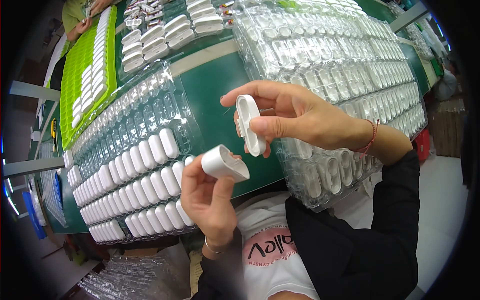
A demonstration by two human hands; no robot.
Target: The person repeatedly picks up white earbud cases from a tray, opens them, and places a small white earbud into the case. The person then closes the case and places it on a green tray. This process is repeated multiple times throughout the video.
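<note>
Between the thumb and fingers of my right hand (295, 112) is a white oval case lid (248, 125), its hollow inner side facing me and a small hinge tab at its left edge. Lower and to the left, my left hand (210, 200) grips a white case body (225, 163), tilted with its open end toward the right. A small gap separates the two parts. Just left of my left hand lies a clear blister tray (187, 112) partly filled with rows of white rounded pieces (156, 149).
Stacked clear trays (350, 65) with white parts fill the right side of the green table (212, 80). Open white cases (165, 37) stand at the back. Beside a lime-green tray (75, 95) at the far left, another person's hands (92, 12) are at work.
</note>
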